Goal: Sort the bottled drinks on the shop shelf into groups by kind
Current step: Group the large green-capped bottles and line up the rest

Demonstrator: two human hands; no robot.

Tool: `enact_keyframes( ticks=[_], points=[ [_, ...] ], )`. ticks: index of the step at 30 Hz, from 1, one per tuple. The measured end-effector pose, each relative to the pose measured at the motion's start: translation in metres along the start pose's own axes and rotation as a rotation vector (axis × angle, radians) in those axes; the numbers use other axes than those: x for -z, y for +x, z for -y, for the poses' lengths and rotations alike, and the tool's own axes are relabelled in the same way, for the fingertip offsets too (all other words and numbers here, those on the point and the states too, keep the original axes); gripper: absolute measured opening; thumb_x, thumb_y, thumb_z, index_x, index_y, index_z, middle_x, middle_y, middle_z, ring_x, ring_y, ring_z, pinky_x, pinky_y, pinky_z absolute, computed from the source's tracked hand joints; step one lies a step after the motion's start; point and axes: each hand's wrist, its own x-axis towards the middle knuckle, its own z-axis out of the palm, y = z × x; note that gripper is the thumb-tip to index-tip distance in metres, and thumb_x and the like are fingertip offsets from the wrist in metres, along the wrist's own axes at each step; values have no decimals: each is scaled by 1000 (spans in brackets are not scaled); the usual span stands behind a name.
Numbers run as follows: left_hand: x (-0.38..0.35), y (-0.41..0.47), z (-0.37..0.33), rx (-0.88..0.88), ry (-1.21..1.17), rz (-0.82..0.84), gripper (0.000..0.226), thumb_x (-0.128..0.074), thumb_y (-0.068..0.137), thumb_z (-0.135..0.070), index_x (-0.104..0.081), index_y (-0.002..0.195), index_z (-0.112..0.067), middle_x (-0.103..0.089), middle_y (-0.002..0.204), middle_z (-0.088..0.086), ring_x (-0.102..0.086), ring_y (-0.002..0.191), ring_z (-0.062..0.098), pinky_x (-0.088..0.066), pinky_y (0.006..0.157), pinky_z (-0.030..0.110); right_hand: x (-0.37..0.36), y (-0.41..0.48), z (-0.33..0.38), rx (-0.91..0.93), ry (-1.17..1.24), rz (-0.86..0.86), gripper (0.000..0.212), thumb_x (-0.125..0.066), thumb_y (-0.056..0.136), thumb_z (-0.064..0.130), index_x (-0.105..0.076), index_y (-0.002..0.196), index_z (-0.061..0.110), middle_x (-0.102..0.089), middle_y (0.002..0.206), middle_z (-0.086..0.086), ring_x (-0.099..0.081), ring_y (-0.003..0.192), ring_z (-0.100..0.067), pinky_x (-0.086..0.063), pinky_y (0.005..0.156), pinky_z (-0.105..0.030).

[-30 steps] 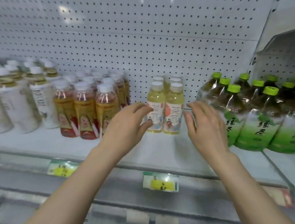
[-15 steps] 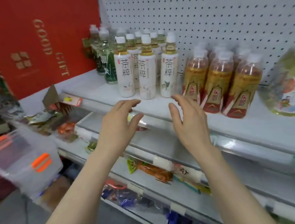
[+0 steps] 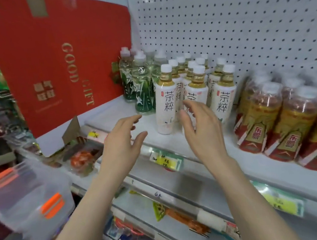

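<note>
Several white-labelled tea bottles (image 3: 166,103) with white caps stand in rows on the white shelf (image 3: 113,113). Left of them is a cluster of clear bottles with green labels (image 3: 141,88). To the right stand amber tea bottles with red and gold labels (image 3: 261,119). My left hand (image 3: 121,144) hovers open over the shelf's front edge, left of the white bottles. My right hand (image 3: 202,128) is open right in front of the front white bottles, fingers raised near them, holding nothing.
A big red carton marked GOOD GIFT (image 3: 60,58) leans at the shelf's left end. A clear plastic box with orange clips (image 3: 28,203) sits low on the left. Price tags (image 3: 166,159) hang on the shelf edge, above lower shelves of snack packets (image 3: 188,220).
My view has swung left from the yellow and green tea bottles to the white and green-labelled ones. Both hands stayed empty and rose toward the white bottles.
</note>
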Motion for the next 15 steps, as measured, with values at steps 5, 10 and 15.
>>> enact_keyframes(
  ticks=[5, 10, 15],
  points=[
    [1, 74, 26, -70, 41, -7, 54, -61, 92, -31, -42, 142, -24, -50, 136, -2, -53, 116, 15, -50, 94, 42, -16, 79, 20, 140, -46, -43, 38, -44, 103, 34, -56, 134, 16, -62, 129, -2, -54, 120, -16, -38, 101, -27],
    [15, 154, 43, -111, 129, -55, 69, -66, 88, -34, -34, 147, -20, -42, 145, 6, -42, 132, 24, -39, 107, 41, -26, 183, 43, 249, -163, 41, 40, -43, 102, 36, -54, 136, 18, -61, 131, -1, -55, 119, -17, -42, 100, -33],
    [5, 219, 55, -88, 105, 57, 74, -63, 89, -40, -27, 151, -20, -38, 150, 6, -43, 132, 24, -36, 107, 39, -49, 263, 43, 110, -445, 507, 44, -51, 98, 36, -50, 139, 20, -57, 135, -7, -55, 119, -24, -42, 92, -33]
  ],
)
